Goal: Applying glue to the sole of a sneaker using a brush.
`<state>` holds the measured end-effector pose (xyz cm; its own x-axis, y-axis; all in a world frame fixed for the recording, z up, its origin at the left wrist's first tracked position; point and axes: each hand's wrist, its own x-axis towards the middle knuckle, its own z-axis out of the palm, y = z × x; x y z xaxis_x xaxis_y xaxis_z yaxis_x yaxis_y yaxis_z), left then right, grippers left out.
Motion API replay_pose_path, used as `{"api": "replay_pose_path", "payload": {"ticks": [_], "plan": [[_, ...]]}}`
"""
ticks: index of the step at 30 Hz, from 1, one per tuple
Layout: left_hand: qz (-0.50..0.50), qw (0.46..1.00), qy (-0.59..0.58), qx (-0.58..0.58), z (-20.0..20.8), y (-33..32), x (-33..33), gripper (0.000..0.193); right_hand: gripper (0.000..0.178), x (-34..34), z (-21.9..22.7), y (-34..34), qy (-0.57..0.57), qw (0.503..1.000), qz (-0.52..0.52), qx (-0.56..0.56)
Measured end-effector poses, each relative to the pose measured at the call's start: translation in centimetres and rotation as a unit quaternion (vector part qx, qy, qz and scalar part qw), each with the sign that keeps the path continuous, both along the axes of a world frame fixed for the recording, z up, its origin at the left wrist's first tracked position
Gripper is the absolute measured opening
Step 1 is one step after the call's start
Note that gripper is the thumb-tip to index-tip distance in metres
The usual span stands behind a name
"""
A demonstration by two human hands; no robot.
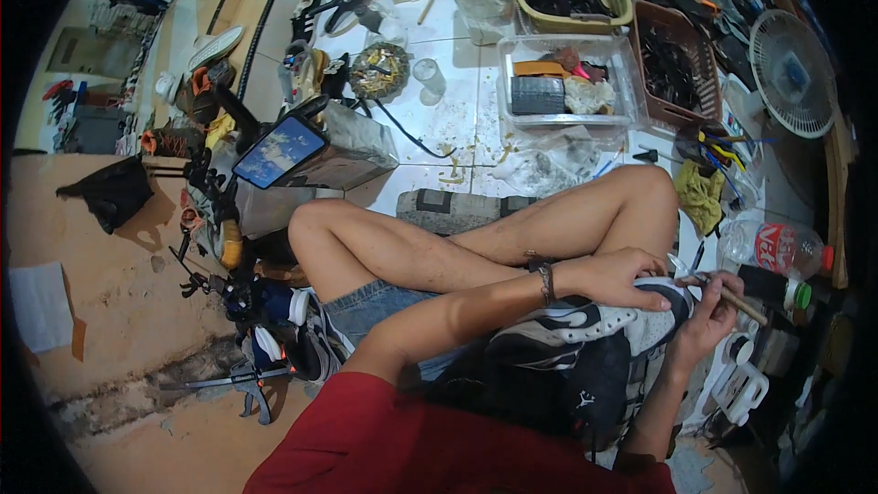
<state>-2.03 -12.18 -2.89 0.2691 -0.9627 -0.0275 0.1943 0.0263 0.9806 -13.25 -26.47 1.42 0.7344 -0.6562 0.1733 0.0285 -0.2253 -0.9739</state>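
Across my lap lies a white, grey and dark sneaker (599, 322), its toe turned to the right. My left hand (620, 280) grips the shoe near its toe from above, thumb lying over the upper. In my right hand (702, 318), closed fingers hold a wooden-handled tool (745, 306) beside the toe. Its pale metal end (678, 264) points toward the sole edge at the toe; whether it touches cannot be made out. Under the shoe is a black cloth or bag (585, 393) with a small white emblem.
Ahead stand a clear plastic bin (508, 117), a brown basket (681, 110) and a yellow basket (517, 14). A phone (280, 150) is mounted at the left. To the right are a plastic bottle (777, 250), a yellow cloth (700, 197) and a fan (794, 73).
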Motion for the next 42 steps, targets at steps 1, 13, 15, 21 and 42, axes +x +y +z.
{"api": "replay_pose_path", "payload": {"ticks": [1,13,15,21,42], "plan": [[0.017,1.0,-0.01,0.013,0.0,0.1,0.2,0.045,0.013,0.4,-0.1,0.3,0.004,1.0,0.002,0.005],[-0.009,0.996,0.072,0.05,-3.2,-0.9,0.2,0.051,0.016,1.2,-1.6,-0.2,0.025,0.999,0.02,0.014],[0.002,0.998,0.054,0.033,-3.3,-0.8,0.2,0.052,0.017,1.3,-1.5,0.0,0.024,0.999,0.031,0.027],[-0.001,0.997,0.081,0.01,-3.3,-0.3,0.2,0.054,0.017,1.2,-1.7,0.2,0.022,0.998,0.033,0.045],[-0.01,0.989,0.114,0.088,-1.5,-0.6,0.3,0.042,0.02,1.0,-1.0,0.5,0.004,0.994,0.01,0.105]]}}
